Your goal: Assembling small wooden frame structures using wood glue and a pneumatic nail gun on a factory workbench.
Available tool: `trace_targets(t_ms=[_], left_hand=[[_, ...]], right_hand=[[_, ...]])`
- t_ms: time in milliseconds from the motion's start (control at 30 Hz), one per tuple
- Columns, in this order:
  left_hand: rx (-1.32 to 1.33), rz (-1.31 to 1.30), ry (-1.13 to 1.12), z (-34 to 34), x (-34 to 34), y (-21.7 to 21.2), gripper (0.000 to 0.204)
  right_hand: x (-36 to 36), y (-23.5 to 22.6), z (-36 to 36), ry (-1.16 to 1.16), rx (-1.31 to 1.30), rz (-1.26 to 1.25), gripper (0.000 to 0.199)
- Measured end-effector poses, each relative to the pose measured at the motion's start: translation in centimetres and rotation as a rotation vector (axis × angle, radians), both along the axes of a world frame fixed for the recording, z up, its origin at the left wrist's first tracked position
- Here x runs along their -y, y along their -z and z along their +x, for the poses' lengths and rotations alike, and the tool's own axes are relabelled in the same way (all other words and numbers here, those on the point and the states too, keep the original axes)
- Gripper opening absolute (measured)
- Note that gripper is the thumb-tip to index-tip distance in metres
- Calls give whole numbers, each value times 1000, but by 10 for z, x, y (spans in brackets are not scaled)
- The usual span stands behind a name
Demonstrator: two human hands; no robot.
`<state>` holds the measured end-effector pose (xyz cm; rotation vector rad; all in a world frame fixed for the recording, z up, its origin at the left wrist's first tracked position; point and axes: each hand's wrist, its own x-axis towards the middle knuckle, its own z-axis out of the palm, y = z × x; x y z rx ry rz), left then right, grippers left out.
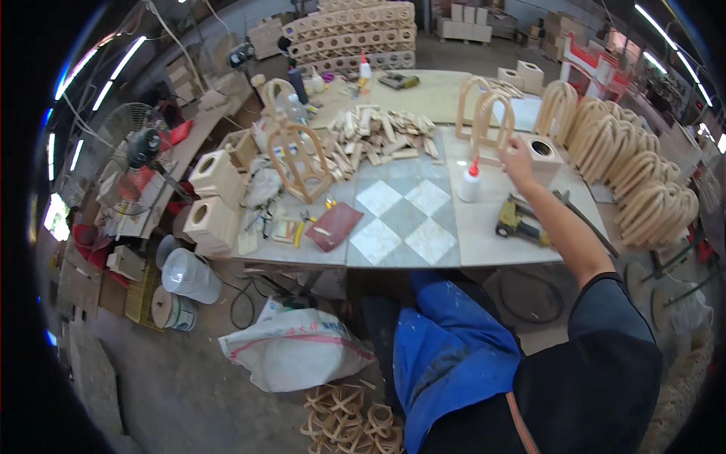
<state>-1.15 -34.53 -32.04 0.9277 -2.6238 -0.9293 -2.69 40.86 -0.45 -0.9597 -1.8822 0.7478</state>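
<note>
"One right hand (pixel 517 163), reaching over the worktable (pixel 484 250). State of grip?"

"Fingers bent, thumb side toward the frame; whether they pinch anything, I cannot tell. Left hand: out of view, grip likewise."

"Item nearest?"

"Wooden arch frame (pixel 510 119), pale, upright on the table's right half, just beside the fingers. Contact cannot be made out. A second arch frame (pixel 461 106) stands behind it, to the left."

"Items adjoining?"

"One wooden box (pixel 547 171), round dark opening on top, just right of the hand. One white bottle (pixel 470 186), red cap, upright, nearer the person and to the left. One green-and-black power tool (pixel 522 227), lying near the front edge."

"Bulk stock?"

"Loose wooden blocks (pixel 378 135), heaped at table centre, rear. Bent wooden arches (pixel 628 151), many, bunched upright at far right."

"Left-hand section?"

"One dark red sheet (pixel 333 226), flat near the front edge; two wooden boxes (pixel 215 227), round openings, at the table's left end."
</note>
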Motion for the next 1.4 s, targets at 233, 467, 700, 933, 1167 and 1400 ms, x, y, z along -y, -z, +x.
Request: trace_targets(t_ms=[233,467,700,933,1167,1400], left_hand=[[-64,205,-56,-51,-37,-53,27],[-80,364,-62,-62,-56,-68,23],[-14,571,82,-58,-91,-55,19],[23,806,148,-23,-119,-62,18],[3,961,212,-32,-156,-82,15],[-76,1160,308,-45,-194,-118,11]], right_hand=[[-191,4,-6,390,231,366,77],[-122,-53,-10,-133,217,-219,49],[-140,-54,-13,-229,225,-176,25],[-115,-107,-22,-289,-5,64,23],[-12,-180,23,-462,-371,275,22],[112,-119,24,-851,-509,-257,18]])
